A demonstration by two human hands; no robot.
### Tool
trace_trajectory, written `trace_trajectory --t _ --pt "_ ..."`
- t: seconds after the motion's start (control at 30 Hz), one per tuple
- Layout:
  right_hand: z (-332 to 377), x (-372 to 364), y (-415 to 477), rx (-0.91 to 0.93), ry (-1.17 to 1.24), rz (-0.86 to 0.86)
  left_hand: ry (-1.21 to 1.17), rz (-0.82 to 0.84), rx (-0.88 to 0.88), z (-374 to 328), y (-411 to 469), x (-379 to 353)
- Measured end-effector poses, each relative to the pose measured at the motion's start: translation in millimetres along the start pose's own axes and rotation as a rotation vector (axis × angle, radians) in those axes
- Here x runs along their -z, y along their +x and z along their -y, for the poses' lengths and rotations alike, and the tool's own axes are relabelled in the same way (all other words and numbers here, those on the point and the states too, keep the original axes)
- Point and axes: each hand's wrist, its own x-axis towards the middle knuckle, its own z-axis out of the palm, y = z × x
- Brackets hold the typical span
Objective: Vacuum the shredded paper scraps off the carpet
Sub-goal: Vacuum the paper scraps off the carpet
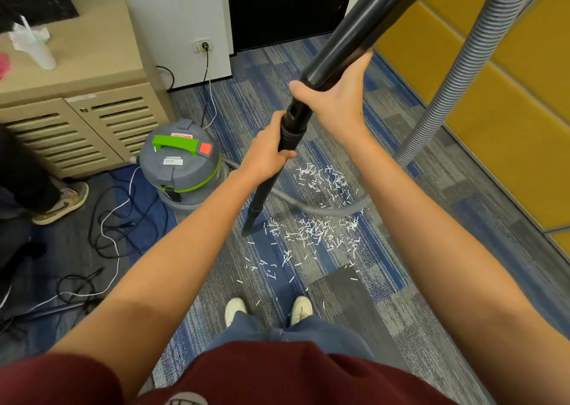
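A long black vacuum wand (348, 40) slants down from the top right to its narrow nozzle (251, 222), which touches the blue and grey carpet (364, 296). My left hand (266, 153) grips the wand's lower section. Just above it, my right hand (336, 96) wraps around the wider tube. White shredded paper scraps (311, 228) lie scattered on the carpet right of the nozzle, with more toward my shoes. A grey ribbed hose (456, 77) loops from the wand's top down across the floor to the grey and green vacuum canister (180, 164).
A beige louvred cabinet (77, 96) stands at the left with a paper cup on top. Black and white cables (114, 219) tangle on the floor beside the canister. Another person's shoe (61, 202) is at the far left. Yellow wall panels (493, 96) run along the right.
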Motion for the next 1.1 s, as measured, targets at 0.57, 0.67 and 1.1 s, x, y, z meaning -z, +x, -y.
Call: trace_trajectory --t 0.57,0.67,1.1 --pt "-5.3 27.6 -3.4 0.004 -0.061 -0.010 0.007 0.077 -0.038 -20.6 -8.7 -19.7" --pt "-4.0 34.2 -3.7 0.002 -0.077 -0.001 -0.017 0.078 -0.039 -25.6 -10.1 -25.7" --pt "3.0 43.3 7.5 0.081 -0.078 -0.033 -0.085 0.042 -0.063 -41.5 13.2 -28.5"
